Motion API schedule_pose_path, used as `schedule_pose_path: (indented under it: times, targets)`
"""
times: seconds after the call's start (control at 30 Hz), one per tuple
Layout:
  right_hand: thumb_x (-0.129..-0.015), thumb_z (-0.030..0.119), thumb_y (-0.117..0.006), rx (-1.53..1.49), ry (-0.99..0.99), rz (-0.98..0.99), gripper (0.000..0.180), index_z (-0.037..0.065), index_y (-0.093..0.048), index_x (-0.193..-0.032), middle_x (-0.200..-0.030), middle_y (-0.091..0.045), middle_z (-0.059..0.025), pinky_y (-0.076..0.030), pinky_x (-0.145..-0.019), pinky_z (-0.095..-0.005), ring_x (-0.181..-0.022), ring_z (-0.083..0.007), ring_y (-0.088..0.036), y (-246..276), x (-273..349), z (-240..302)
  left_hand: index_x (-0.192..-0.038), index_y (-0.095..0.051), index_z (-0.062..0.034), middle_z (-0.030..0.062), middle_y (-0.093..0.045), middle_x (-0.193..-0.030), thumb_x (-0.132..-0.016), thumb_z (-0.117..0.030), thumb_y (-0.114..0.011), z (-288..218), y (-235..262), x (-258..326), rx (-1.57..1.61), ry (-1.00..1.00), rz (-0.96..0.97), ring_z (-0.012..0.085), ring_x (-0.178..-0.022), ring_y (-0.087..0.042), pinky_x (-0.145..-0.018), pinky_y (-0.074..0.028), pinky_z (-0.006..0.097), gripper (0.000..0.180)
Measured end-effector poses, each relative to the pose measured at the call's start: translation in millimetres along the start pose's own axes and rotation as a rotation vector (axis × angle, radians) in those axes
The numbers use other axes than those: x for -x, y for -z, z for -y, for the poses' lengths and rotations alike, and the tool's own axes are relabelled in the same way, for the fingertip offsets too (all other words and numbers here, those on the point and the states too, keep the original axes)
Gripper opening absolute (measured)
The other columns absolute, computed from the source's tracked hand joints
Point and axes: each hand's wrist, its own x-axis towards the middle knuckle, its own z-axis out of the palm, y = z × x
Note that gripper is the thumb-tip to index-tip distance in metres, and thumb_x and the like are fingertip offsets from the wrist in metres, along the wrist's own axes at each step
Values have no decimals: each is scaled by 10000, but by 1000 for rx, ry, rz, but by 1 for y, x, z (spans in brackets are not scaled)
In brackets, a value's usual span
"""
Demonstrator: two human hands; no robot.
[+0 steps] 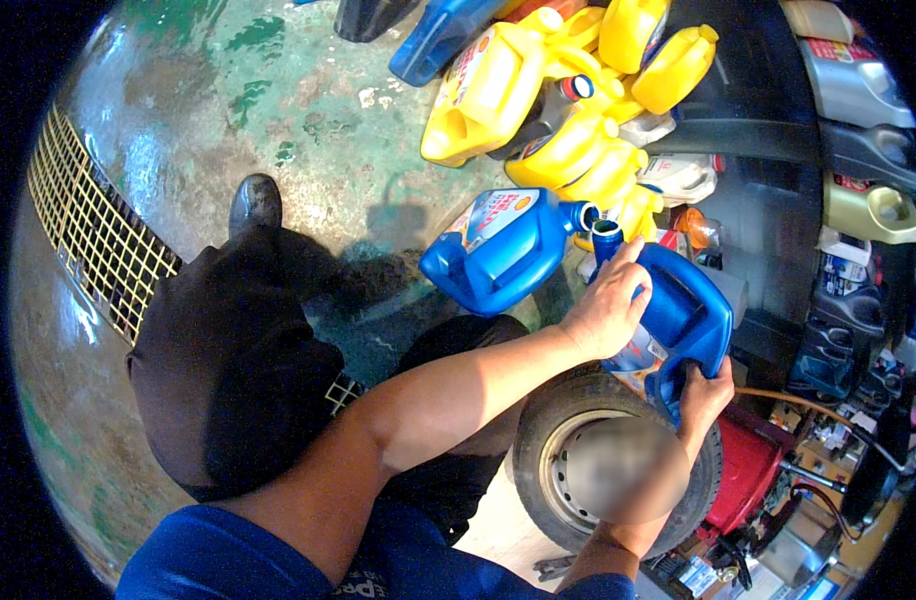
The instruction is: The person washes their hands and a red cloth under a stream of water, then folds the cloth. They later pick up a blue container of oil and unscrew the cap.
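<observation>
My left hand rests on the top of a blue plastic jug, fingers beside its open neck. My right hand grips the same jug from below, at its handle. A second blue jug with a label lies on its side just to the left, its open spout close to the held jug's neck. No hand holds this second jug. Behind both lies a heap of yellow jugs.
A tyre on a steel rim lies below the hands. My knee in black trousers and a shoe are at left, on a wet green floor with a metal grate. Grey, black and beige containers crowd the right.
</observation>
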Motion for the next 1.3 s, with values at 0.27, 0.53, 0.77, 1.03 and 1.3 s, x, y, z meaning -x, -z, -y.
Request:
schedule_pose_path:
  times: [0.27,0.53,0.77,1.03,1.3]
  targets:
    - [-670,-14,-717,-9,5,10,216,2,-586,-841,-705,-628,-159,-488,-668,-365,-625,-240,-578,-1,-1,-3,-962,-479,-40,293,-276,-1469,-918,-104,-536,2,-1,1,-4,0,12,442,-1377,-265,-1126,-257,471,96]
    - [-677,-11,-721,-12,2,19,210,6,-585,-836,-709,-633,-146,-488,-669,-357,-630,-217,-578,0,-1,1,-962,-479,-42,293,-280,-1466,-917,-103,-536,4,-2,1,-8,-7,5,440,-1378,-265,-1129,-252,469,95]
    - [-680,-8,-726,6,4,12,204,14,-591,-831,-709,-643,-146,-490,-659,-359,-632,-224,-598,2,-1,0,-952,-480,-33,299,-282,-1462,-911,-87,-538,0,1,0,11,-18,6,442,-1373,-271,-1132,-254,447,89]
    - [-686,-6,-722,36,1,1,216,7,-593,-857,-738,-657,-163,-499,-679,-370,-664,-247,-634,6,-1,3,-946,-480,-31,299,-279,-1463,-909,-84,-539,-1,0,0,15,-29,-4,430,-1378,-269,-1135,-252,443,87]
    - [-691,-7,-718,3,18,4,204,9,-593,-852,-721,-649,-149,-495,-664,-356,-640,-217,-608,10,0,8,-946,-476,-35,299,-267,-1469,-910,-85,-539,-4,1,0,26,-15,7,428,-1380,-266,-1136,-249,443,88]
